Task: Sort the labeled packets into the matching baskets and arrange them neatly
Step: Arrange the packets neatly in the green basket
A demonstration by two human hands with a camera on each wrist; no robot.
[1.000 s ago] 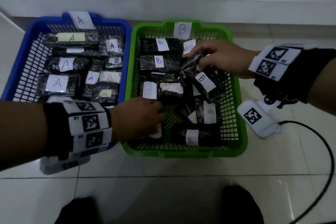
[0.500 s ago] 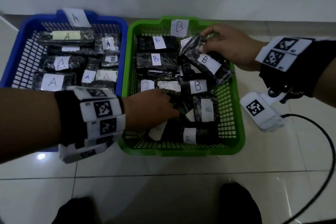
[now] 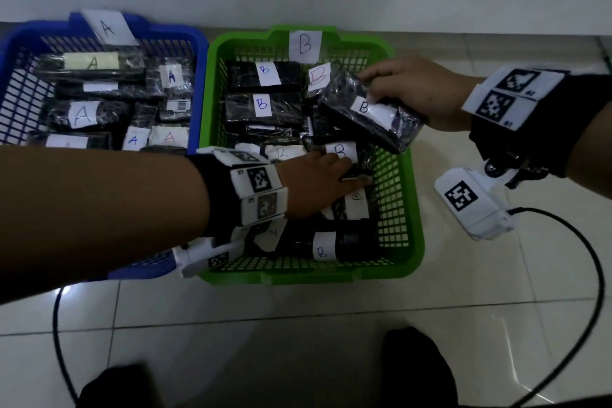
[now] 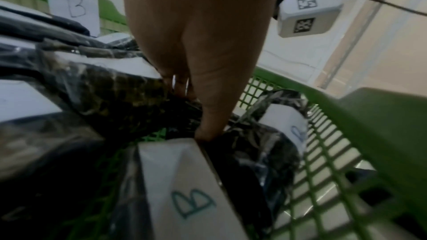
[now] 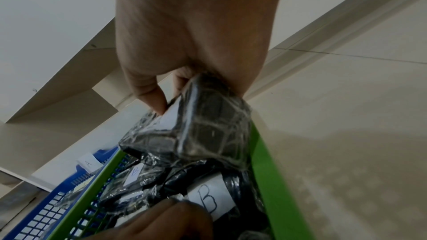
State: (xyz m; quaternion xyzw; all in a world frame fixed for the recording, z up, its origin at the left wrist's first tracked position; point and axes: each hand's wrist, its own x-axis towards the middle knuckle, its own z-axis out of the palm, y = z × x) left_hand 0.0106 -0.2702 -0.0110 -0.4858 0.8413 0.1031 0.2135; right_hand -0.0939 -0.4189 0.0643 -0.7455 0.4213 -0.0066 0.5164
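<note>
Two hands apart: right [image 3: 417, 89] grips B packet [image 3: 371, 116]; left [image 3: 314, 182] pinches basket packet [image 3: 356, 172].

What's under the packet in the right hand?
The right hand holds a B packet above the green basket. More B packets lie below; whatever sits directly beneath it is covered.

Black wristbands [image 3: 530, 116], white coded tags [image 3: 506, 93].
</note>
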